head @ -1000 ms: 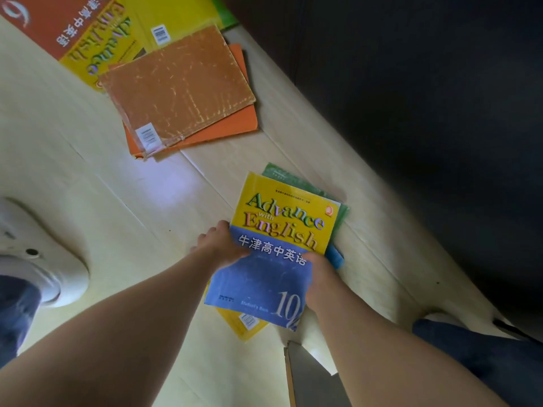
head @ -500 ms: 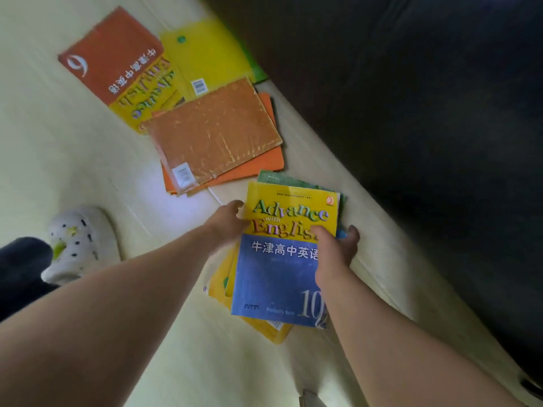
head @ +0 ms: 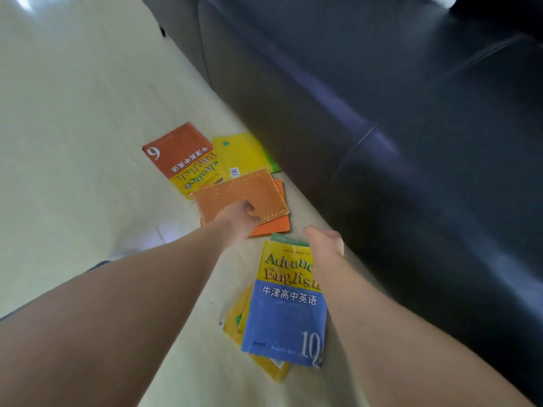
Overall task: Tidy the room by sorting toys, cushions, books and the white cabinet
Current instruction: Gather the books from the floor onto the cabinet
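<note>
A blue-and-yellow "Advance with English" book (head: 282,318) tops a small stack on the pale floor, with a yellow book (head: 235,315) and a green one (head: 282,238) sticking out beneath it. My right hand (head: 323,240) hovers over the stack's far end, fingers loose and holding nothing. Farther off, a worn brown-orange book (head: 258,189) lies on a bright orange book (head: 273,227). My left hand (head: 238,215) grips the brown-orange book's near corner, fingers on top. Behind these lie a red-and-yellow book marked 6 (head: 179,154) and a plain yellow book (head: 241,154).
A dark leather sofa (head: 382,113) runs along the right side, close to both groups of books. Pale floor (head: 88,113) stretches away to the left and beyond the books.
Both hands have let go of the blue-and-yellow stack. My left hand has reached forward onto the brown-orange book, and my right hand has lifted to the stack's far end. The view has tilted up.
</note>
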Tool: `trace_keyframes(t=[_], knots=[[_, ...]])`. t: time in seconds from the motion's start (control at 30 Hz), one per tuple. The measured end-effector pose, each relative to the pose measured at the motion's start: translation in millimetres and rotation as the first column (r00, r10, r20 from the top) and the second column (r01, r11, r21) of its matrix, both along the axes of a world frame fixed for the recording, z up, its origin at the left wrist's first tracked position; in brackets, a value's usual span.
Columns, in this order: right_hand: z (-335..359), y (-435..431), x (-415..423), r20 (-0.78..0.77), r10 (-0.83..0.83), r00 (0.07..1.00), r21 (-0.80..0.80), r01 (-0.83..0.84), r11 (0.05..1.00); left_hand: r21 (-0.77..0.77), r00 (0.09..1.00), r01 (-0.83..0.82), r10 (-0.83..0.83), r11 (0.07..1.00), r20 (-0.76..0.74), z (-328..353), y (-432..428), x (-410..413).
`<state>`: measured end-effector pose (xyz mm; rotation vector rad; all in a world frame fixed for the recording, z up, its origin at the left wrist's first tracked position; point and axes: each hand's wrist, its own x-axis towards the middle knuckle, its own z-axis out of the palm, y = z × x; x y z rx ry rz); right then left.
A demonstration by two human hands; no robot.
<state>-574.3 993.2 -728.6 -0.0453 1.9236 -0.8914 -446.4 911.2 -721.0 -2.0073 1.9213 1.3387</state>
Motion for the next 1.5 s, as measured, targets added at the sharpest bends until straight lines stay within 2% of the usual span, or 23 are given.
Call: trace_keyframes(t=[0.17,0.27,0.5,0.67,0.93,1.07,1.23,1.33,1.5], knots=[[62,-3,17,-0.008,0.103,0.995,-0.045,-0.104,0.994,-0.049,1.000,-0.013,0.012,0.999,-0.021,32,6,14],[66,-16,21,0.000,0.129,0.992,-0.093,-0.129,0.987,-0.069,1.000,-0.017,0.016,0.997,-0.023,36,1,16],[21,-70,14,0.040,0.202,0.978,-0.023,-0.202,0.979,-0.095,0.992,-0.118,0.114,0.988,-0.048,10,-45,14],[-26,-132,13,0.056,0.261,0.964,-0.011,-0.260,0.965,-0.092,0.994,-0.109,0.109,0.990,-0.012,-41,-105,17],[-102,-216,11,-0.004,0.363,0.932,0.027,-0.363,0.931,-0.039,0.995,-0.071,0.073,0.997,0.063,-128,-183,23],[-132,-230,6,0.039,0.430,0.902,0.021,-0.430,0.902,0.031,0.987,-0.146,0.144,0.989,0.076,-154,-202,22],[-164,-232,1,0.020,0.524,0.851,0.103,-0.523,0.846,0.129,0.972,-0.229,0.221,0.965,0.080,-177,-205,15],[-170,-226,-2,-0.035,0.596,0.802,0.159,-0.584,0.796,0.179,0.969,-0.248,0.238,0.952,0.072,-183,-201,16],[-166,-212,-9,-0.101,0.638,0.764,0.212,-0.610,0.764,0.251,0.947,-0.319,0.321,0.914,0.034,-191,-199,17]])
